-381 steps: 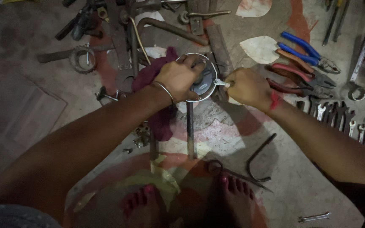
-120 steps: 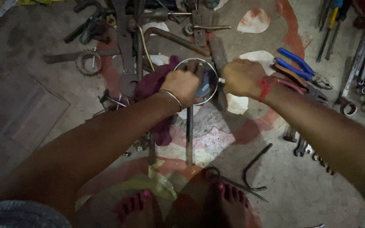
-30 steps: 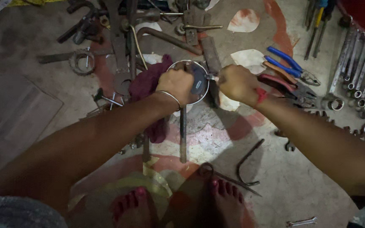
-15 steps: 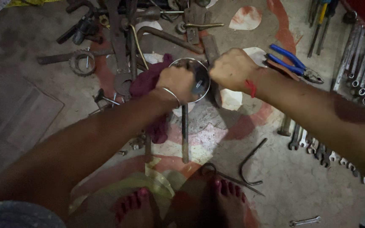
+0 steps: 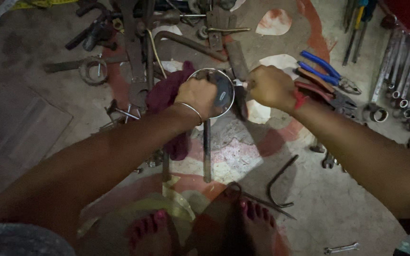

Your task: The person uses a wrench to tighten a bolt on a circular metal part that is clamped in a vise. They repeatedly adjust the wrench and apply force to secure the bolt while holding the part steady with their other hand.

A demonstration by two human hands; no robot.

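Two hands engaged on one workpiece, above a concrete floor (image 5: 34, 118) littered with tools. Left hand (image 5: 199, 97): grip wrapped fully closed over the rim of a round metal-rimmed part with a glass-like face (image 5: 220, 92), held upright at floor level just in front of the feet (image 5: 200, 227). Right hand (image 5: 270, 86): grip clenched shut around a small screwdriver-type tool (image 5: 239, 83), only its short pale tip showing, pressed against the right edge of the rim. Fastening at that rim point judged in progress, not finished; tool seated, part not released. Cannot tell whether loosening or tightening, nor how many fasteners remain.

Adjacent items: maroon rag (image 5: 164, 95) draped beneath the left wrist; flat steel bar (image 5: 207, 151) lying under the part; blue-handled pliers (image 5: 326, 72) and red-handled pliers (image 5: 321, 92) just beside the right wrist, untouched; row of spanners (image 5: 409, 80) along the right edge; bent rod (image 5: 278, 182) near the right foot.
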